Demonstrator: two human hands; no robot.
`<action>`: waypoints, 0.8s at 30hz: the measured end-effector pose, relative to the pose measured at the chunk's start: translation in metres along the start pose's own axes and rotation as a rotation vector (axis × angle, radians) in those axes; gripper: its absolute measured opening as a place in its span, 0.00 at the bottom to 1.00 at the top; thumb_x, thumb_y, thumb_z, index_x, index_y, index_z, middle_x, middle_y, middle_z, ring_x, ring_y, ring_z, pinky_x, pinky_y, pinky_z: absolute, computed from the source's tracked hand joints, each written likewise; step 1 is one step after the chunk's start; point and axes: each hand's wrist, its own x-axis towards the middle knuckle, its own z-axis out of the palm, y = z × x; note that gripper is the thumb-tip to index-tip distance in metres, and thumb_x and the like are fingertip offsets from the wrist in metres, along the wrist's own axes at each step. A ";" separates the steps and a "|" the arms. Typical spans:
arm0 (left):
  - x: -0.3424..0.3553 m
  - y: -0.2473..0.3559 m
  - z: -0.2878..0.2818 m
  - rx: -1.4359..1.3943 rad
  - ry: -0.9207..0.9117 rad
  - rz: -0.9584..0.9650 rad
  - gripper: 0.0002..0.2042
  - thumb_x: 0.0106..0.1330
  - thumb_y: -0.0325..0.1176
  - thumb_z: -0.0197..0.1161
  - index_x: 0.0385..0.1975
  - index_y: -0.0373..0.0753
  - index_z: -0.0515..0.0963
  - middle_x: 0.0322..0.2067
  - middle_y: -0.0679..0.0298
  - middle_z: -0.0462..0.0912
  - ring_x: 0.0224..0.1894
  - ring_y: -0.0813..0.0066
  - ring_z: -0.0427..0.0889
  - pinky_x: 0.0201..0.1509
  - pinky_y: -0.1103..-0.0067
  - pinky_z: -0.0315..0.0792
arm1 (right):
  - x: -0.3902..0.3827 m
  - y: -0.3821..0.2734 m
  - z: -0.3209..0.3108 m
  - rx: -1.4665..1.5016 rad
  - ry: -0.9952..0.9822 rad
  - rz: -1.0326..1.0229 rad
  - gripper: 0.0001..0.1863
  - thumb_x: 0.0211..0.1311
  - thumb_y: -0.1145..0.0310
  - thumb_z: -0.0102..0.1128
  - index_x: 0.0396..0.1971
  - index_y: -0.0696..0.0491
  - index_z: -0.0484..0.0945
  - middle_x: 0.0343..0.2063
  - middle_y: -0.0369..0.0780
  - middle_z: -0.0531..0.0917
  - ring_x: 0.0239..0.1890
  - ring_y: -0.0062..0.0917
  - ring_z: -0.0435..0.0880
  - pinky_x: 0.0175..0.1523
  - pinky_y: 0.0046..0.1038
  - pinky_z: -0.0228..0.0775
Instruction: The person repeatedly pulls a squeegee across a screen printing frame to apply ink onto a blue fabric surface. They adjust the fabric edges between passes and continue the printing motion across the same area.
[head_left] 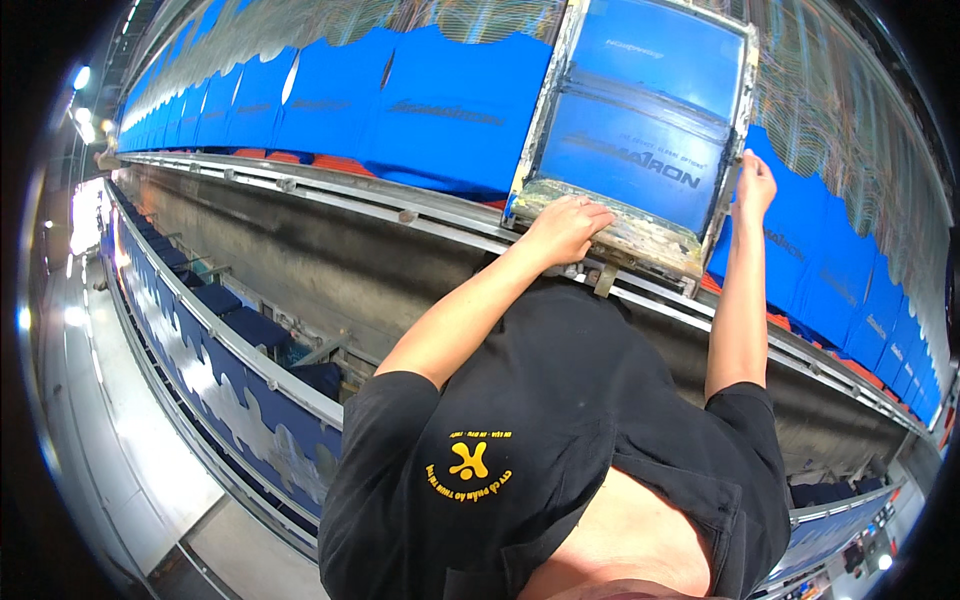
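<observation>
A screen printing frame with a pale, paint-crusted border lies over blue fabric in front of me. Through its mesh, dark lettering shows on blue. My left hand is closed over the near left corner of the frame, fingers lying along its near bar. At the frame's right side, my right hand is closed with its fingertips against the side bar. A small metal bracket sticks out from the near bar, close to the rail. Blue printed fabric pieces stretch away to the left, and more blue pieces continue on the right.
A long metal rail runs along the table's near edge, against my body. Behind me is another long table with dark blue fabric over its side. Folded dark cloths sit under it. A pale floor aisle lies at the left.
</observation>
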 end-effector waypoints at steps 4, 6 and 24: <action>-0.025 -0.029 -0.031 -0.054 0.057 -0.039 0.29 0.54 0.25 0.69 0.60 0.42 0.82 0.60 0.62 0.85 0.64 0.59 0.81 0.68 0.62 0.75 | -0.037 -0.045 0.044 0.019 0.028 -0.103 0.18 0.70 0.58 0.74 0.51 0.54 0.88 0.34 0.31 0.85 0.32 0.14 0.74 0.37 0.23 0.68; -0.037 -0.045 -0.048 -0.045 0.058 -0.077 0.28 0.53 0.25 0.69 0.60 0.42 0.82 0.59 0.62 0.86 0.63 0.59 0.81 0.67 0.62 0.75 | -0.059 -0.053 0.065 -0.070 0.010 -0.097 0.17 0.71 0.60 0.73 0.52 0.54 0.87 0.37 0.32 0.87 0.33 0.13 0.75 0.39 0.22 0.70; -0.066 -0.258 -0.230 0.094 -0.060 -0.037 0.23 0.57 0.30 0.69 0.55 0.44 0.86 0.52 0.62 0.90 0.49 0.57 0.89 0.54 0.63 0.85 | -0.179 -0.099 0.286 0.103 -0.108 0.246 0.20 0.78 0.51 0.64 0.58 0.50 0.82 0.26 0.26 0.76 0.25 0.12 0.68 0.29 0.21 0.61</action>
